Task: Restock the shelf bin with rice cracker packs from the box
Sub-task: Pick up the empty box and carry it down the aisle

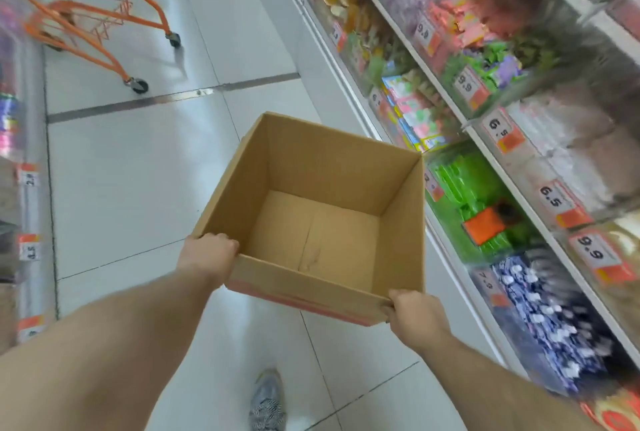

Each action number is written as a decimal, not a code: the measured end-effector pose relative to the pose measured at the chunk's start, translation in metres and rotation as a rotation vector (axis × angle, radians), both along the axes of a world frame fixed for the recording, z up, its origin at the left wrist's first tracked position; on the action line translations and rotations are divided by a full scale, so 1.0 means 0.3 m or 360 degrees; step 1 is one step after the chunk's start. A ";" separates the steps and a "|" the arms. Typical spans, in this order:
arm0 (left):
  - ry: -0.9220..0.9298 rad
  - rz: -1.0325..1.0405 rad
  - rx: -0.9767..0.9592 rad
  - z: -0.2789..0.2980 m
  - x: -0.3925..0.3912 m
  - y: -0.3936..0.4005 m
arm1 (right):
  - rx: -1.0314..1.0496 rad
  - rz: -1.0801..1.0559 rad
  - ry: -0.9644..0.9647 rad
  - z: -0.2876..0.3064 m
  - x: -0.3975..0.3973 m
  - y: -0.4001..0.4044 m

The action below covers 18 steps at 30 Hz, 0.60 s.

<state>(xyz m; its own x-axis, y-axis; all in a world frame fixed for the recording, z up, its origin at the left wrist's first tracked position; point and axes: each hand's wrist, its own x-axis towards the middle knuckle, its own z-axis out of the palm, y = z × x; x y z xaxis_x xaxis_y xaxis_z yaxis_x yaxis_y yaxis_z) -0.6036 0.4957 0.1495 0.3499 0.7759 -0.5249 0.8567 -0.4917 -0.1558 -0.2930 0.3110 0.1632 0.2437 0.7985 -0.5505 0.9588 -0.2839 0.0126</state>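
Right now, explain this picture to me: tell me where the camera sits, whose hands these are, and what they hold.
There is one picture, taken by a wide-angle camera worn on a person's head, looking down an aisle of a shop. No machine is here, only a person's bare hands. The left hand grips one near corner of an open cardboard box; the right hand grips the other near corner. The box is carried above the floor, and it is empty. On the right stand shelves of bins with blurred packs and price tags. An orange cart stands farther off on the left.
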 end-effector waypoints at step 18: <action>0.0034 0.0622 0.0080 0.344 0.198 1.080 | 0.0235 0.0658 0.0046 0.219 0.311 1.454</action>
<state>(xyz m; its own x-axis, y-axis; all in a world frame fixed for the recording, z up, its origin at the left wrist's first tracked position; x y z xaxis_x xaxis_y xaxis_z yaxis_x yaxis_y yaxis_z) -0.5441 0.8196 0.2526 0.0126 0.8733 -0.4869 0.9741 -0.1207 -0.1912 -0.1998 0.7472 0.2290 -0.1266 0.8964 -0.4248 0.9915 0.1270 -0.0275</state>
